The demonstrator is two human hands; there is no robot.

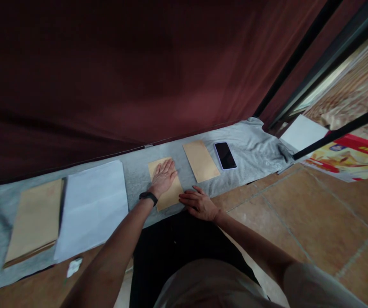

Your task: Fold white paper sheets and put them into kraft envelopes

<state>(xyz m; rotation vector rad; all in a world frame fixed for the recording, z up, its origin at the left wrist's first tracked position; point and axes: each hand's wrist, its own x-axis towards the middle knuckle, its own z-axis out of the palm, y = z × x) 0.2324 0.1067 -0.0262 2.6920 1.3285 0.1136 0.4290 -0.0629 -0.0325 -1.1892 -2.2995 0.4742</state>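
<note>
My left hand [164, 176], a dark band on its wrist, lies flat with fingers stretched on a tan paper envelope [171, 199]. At that envelope's lower right edge, my right hand [200, 204] rests with its fingers extended, the tips touching the paper's side. Nothing is gripped in either hand. A second tan envelope [201, 161] lies just to the right, apart from the first. Beyond it is a dark-screened phone [225, 155] in a pale purple case.
A grey cloth [251, 145] covers the long narrow bench. On its left lie a stack of white paper [94, 209] and a pile of tan envelopes [36, 216]. A dark red curtain [139, 77] hangs behind. A crumpled white scrap [74, 267] is on the tiled floor [299, 214].
</note>
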